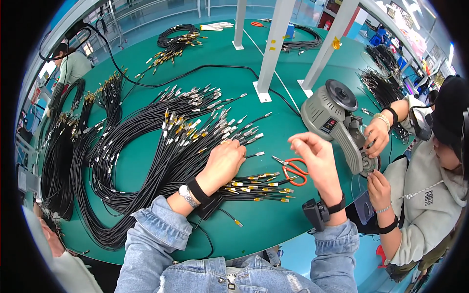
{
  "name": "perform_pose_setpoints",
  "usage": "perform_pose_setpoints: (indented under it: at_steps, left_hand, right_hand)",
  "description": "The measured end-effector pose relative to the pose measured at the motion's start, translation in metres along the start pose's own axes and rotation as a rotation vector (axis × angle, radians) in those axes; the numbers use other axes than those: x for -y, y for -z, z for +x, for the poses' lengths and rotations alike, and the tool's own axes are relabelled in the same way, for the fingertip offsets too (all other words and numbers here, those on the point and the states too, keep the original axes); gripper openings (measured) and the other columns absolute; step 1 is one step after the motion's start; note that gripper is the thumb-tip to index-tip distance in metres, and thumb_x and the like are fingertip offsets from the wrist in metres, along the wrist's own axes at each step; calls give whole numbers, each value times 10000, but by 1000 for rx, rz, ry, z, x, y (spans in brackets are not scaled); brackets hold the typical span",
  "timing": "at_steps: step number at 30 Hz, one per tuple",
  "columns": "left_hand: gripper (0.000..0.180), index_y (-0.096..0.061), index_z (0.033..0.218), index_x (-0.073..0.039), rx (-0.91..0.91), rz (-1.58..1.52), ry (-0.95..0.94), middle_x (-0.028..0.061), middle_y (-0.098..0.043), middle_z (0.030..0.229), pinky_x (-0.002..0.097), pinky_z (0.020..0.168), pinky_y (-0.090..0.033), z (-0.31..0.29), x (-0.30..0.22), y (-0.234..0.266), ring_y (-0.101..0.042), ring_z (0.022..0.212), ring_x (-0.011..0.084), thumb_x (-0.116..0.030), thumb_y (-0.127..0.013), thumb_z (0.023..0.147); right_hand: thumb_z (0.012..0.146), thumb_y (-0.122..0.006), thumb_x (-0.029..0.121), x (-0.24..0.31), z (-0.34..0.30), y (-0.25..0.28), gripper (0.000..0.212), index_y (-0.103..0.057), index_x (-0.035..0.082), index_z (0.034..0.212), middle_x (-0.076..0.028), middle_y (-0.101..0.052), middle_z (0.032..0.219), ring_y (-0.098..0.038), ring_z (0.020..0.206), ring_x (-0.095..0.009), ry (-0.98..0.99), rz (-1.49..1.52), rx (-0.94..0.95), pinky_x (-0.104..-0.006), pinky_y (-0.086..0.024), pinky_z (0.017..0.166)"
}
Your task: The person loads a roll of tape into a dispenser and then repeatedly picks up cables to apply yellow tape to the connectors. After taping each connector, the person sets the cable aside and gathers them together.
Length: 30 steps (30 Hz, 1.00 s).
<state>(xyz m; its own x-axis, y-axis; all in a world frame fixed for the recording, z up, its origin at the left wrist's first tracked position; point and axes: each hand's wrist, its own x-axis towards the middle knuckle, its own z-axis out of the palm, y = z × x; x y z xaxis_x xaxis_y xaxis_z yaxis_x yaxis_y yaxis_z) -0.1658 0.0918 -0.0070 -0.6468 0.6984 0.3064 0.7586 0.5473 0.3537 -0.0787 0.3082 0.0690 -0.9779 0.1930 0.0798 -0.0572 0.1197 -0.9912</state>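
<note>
My left hand (222,165) lies over a thick bundle of black cables (168,163), its fingers curled round some of them near the metal-tipped ends. My right hand (317,158) is raised above the table, thumb and fingers drawn together; anything between them is too small or hidden to make out. Just left of it, on the table, lie small snips with orange-red handles (295,172). A second group of cable ends with yellow tags (259,188) spreads out below my left hand, its tips pointing right.
The green table (234,237) carries more cable bundles (58,161) at the left and a coil (178,36) at the back. Grey metal posts (274,53) rise from it. At the right, a co-worker's hands (378,136) work at a grey bench machine (325,115).
</note>
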Motion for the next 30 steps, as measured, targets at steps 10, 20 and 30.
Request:
perform_pose_setpoints:
  at_steps: [10,20,30]
  left_hand:
    - [139,-582,868,4,-100,-575,204,127,-642,743,354,608,-499,-4,-2,2,-636,663,280,-112,-647,826]
    - [118,-607,900,-41,-158,-539,157,94,-646,754,354,557,-482,-3,-10,9,-620,612,256,-134,-640,835]
    - [134,-629,933,-14,-136,-563,184,106,-651,787,300,587,-494,-1,-10,12,-626,641,212,-119,-640,849]
  right_hand:
    - [891,-596,162,12,142,3,217,-655,-15,1002,-7,-621,850,-539,773,-74,187,-180,-249,-229,-430,716]
    - [809,-658,155,29,241,17,283,-655,32,1064,-100,-649,875,-623,836,-201,598,-754,-485,-330,-487,797]
    - [783,-662,153,36,252,19,197,-694,73,960,-122,-646,867,-601,819,-279,612,-888,-471,-386,-480,792]
